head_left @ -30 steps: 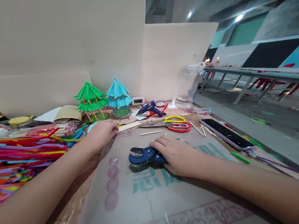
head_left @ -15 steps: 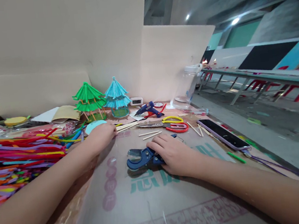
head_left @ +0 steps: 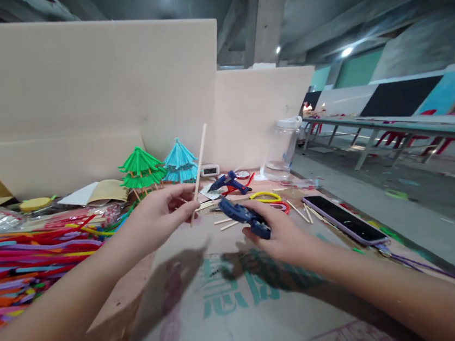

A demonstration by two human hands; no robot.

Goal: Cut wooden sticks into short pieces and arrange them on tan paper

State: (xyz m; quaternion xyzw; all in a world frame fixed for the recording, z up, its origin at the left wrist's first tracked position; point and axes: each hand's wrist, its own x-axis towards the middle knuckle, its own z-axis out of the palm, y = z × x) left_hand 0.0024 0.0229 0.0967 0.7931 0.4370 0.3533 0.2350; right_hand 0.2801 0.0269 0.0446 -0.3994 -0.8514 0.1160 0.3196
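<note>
My left hand (head_left: 170, 207) pinches a thin wooden stick (head_left: 202, 162), which stands nearly upright above the table. To its right, my right hand (head_left: 273, 228) is wrapped round a dark blue pipe cutter (head_left: 243, 216), raised off the printed plastic sheet (head_left: 196, 327); its jaw end points up and left, towards the stick but apart from it. Behind my right hand, scissors (head_left: 265, 197) with yellow and red handles are partly hidden. Short wooden sticks (head_left: 226, 225) lie on the sheet between the hands, and more sticks (head_left: 298, 210) rest to the right.
Green (head_left: 140, 166) and blue (head_left: 179, 159) pipe-cleaner pavilions stand at the back, beside a small digital clock (head_left: 210, 169). A blue glue gun (head_left: 231, 182) and a water bottle (head_left: 284, 145) are behind. Colourful pipe cleaners (head_left: 36, 258) fill the left; a phone (head_left: 344, 220) lies right.
My left hand has lifted a wooden stick upright from the table. My right hand has raised the pipe cutter from the sheet and tilted it. The view has tipped upward slightly.
</note>
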